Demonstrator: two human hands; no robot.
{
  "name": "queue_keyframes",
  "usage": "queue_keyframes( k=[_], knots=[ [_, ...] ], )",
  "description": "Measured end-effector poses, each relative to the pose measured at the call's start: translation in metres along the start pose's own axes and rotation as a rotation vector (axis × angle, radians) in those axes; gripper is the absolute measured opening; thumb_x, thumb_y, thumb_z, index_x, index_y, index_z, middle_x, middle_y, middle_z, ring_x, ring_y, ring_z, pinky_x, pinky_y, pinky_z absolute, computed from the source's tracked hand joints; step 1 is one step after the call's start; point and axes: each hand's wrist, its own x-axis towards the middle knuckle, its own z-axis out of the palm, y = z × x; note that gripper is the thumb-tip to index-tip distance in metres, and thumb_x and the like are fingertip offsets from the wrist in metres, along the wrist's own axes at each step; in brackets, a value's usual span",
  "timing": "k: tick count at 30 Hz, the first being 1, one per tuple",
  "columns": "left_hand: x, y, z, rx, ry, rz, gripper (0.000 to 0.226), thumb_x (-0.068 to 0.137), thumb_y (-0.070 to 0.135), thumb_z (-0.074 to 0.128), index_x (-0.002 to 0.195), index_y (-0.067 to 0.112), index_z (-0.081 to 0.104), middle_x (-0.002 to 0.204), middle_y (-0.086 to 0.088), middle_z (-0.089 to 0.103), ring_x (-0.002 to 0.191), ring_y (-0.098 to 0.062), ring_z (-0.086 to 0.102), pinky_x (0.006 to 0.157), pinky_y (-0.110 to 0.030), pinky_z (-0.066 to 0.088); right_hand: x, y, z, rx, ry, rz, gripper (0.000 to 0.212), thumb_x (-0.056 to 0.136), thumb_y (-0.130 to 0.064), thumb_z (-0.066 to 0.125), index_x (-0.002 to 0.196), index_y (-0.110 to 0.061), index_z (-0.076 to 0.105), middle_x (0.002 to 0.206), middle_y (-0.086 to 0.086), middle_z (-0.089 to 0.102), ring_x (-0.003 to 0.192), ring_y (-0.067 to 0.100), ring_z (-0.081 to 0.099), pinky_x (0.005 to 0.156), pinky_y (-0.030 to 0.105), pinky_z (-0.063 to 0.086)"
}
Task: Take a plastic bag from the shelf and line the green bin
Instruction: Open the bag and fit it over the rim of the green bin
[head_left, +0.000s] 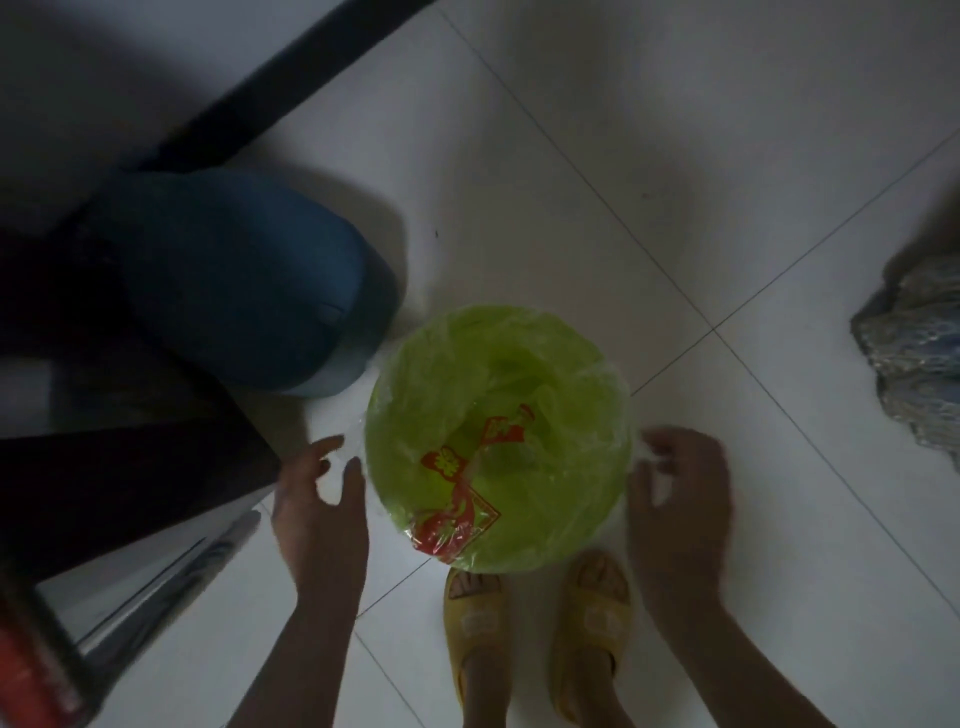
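The round green bin (566, 358) stands on the white tiled floor, seen from above. A clear plastic bag with red print (457, 493) lies inside it and folds over its rim all round. My left hand (319, 499) is at the bin's left side, fingers spread, touching the bag's clear edge by the rim. At the right side, my right hand (680, 488) has its fingers curled on a bit of the clear film.
A blue water jug (244, 280) lies just left and behind the bin. Dark furniture (119, 467) fills the left side. My feet in yellow slippers (535, 613) stand right below the bin. A crumpled cloth (914, 358) lies at the right edge.
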Motion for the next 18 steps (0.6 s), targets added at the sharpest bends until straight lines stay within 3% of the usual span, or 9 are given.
queue_keyframes(
  k=[3,6,8,11,15,18],
  knots=[
    [0.014,0.003,0.009,0.019,-0.120,-0.071,0.024,0.085,0.020,0.065,0.109,0.018,0.064,0.102,0.007,0.063,0.088,-0.012,0.058,0.079,-0.027,0.041,0.003,-0.057,0.038,-0.079,-0.186,-0.517,0.018,0.074,-0.008,0.062,0.090,-0.009,0.068,0.089,0.009,0.067,0.089,0.023,0.054,0.079,0.032,0.041],
    [0.031,0.002,0.017,-0.108,-0.077,-0.301,0.010,0.084,0.016,0.063,0.092,0.014,0.069,0.088,-0.003,0.069,0.089,-0.024,0.064,0.078,-0.028,0.043,0.021,-0.098,0.087,-0.286,-0.387,-0.800,0.026,0.077,-0.006,0.066,0.101,-0.014,0.068,0.101,0.006,0.070,0.095,0.026,0.061,0.081,0.035,0.047],
    [0.043,-0.001,0.021,-0.270,-0.055,-0.464,0.008,0.084,0.012,0.062,0.092,0.014,0.065,0.092,-0.008,0.067,0.087,-0.025,0.061,0.077,-0.031,0.045,0.038,-0.109,0.115,-0.394,-0.503,-0.850,0.029,0.088,-0.010,0.052,0.116,-0.015,0.058,0.120,0.006,0.061,0.111,0.028,0.051,0.089,0.038,0.040],
    [0.054,-0.011,0.026,-0.416,-0.049,-0.589,0.014,0.082,0.005,0.063,0.092,0.012,0.057,0.096,-0.014,0.063,0.084,-0.027,0.058,0.077,-0.038,0.048,0.060,-0.118,0.144,-0.543,-0.543,-0.918,0.028,0.091,-0.015,0.045,0.117,-0.017,0.056,0.121,0.005,0.057,0.115,0.029,0.045,0.091,0.040,0.035],
    [0.062,-0.023,0.033,-0.334,-0.049,-0.554,0.011,0.082,0.003,0.061,0.086,0.013,0.059,0.087,-0.012,0.064,0.063,-0.021,0.054,0.058,-0.027,0.044,0.075,-0.119,0.167,-0.660,-0.633,-0.970,0.027,0.090,-0.032,0.052,0.111,-0.019,0.062,0.113,0.005,0.064,0.110,0.030,0.050,0.091,0.042,0.035],
    [0.068,-0.029,0.045,-0.270,-0.139,-0.587,0.021,0.083,0.003,0.059,0.075,0.022,0.063,0.090,-0.011,0.066,0.070,-0.022,0.058,0.063,-0.029,0.048,0.080,-0.112,0.177,-0.707,-0.649,-0.977,0.026,0.092,-0.033,0.048,0.109,-0.018,0.062,0.108,0.008,0.065,0.104,0.032,0.053,0.090,0.045,0.036]
  ],
)
